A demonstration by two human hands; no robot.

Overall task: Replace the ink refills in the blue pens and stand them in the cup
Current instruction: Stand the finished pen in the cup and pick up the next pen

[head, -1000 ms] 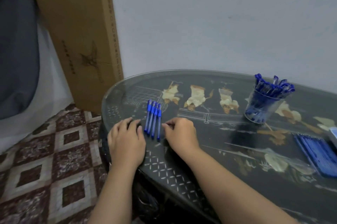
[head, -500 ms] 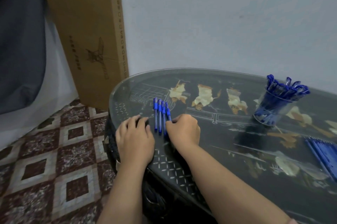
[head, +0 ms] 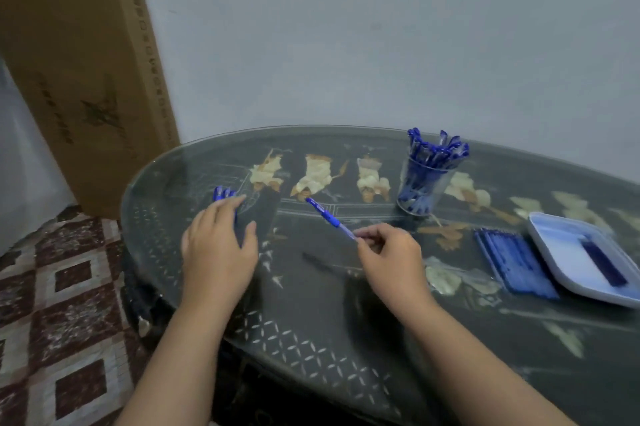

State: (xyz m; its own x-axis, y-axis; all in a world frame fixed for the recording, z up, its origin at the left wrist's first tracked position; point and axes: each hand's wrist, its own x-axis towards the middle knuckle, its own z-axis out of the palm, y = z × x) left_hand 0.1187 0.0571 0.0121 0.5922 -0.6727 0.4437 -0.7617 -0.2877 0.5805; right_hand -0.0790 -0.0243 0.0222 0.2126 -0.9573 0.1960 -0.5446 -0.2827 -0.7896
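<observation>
Over the dark glass worktop (head: 311, 339), right hand (head: 391, 262) pinches one blue plastic pen (head: 329, 217), left hand (head: 218, 245) lies flat, fingers spread, across the other pens (head: 223, 192).

A home room (likely): patterned floor tiles (head: 69, 287), inlaid glass-topped table (head: 346, 339), cardboard box (head: 79, 72)

pens (head: 221, 192) mostly hidden under left hand (head: 218, 247), tray (head: 568, 252) cut off right

A blue pen (head: 327, 216) slants left of the pen-packed clear cup (head: 424, 183); spare pens (head: 223, 193) lie farther left, refills (head: 512, 259) side by side at right.
</observation>
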